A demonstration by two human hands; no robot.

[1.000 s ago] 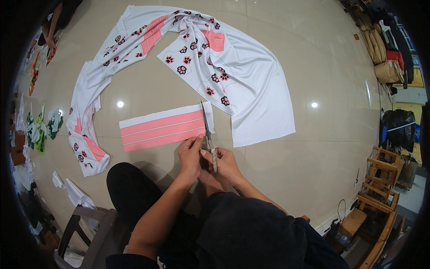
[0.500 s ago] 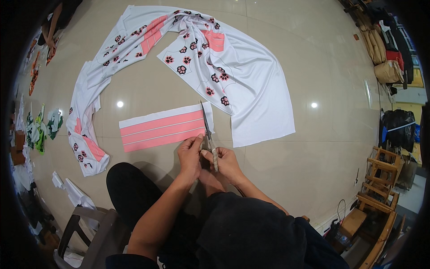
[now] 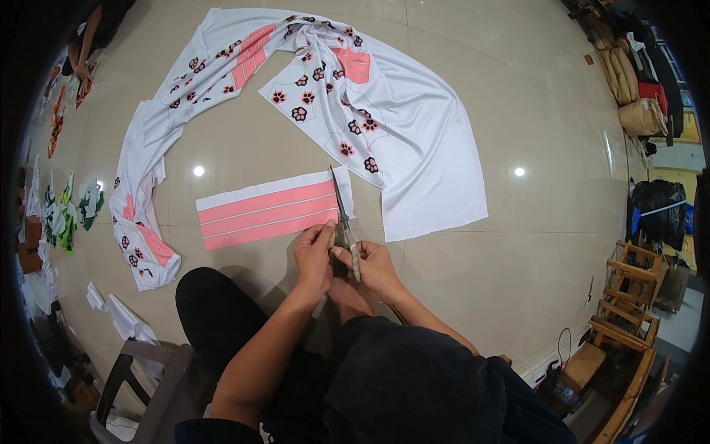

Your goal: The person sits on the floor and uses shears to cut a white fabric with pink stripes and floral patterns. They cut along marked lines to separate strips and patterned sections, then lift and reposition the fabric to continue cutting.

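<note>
A pink piece of fabric (image 3: 270,211) with thin white stripes and a white upper border lies flat on the floor. My left hand (image 3: 313,255) pinches its lower right corner. In my right hand (image 3: 370,268) are scissors (image 3: 350,237) with wrapped, pale handles. Their blades run up along the right end of the pink part, and a narrow white strip of fabric (image 3: 345,194) lies to the right of them. Beyond, a long white cloth (image 3: 436,163) printed with paw prints and pink patches curves in folds across the floor.
A grey plastic chair (image 3: 159,388) stands at the lower left, with white scraps (image 3: 129,318) beside it. Green and white scraps (image 3: 66,218) lie farther left. Wooden frames (image 3: 629,296) line the right side. Another person's hand (image 3: 83,72) shows at the upper left.
Almost nothing differs. Both hands, the scissors and the striped fabric stay in nearly the same place.
</note>
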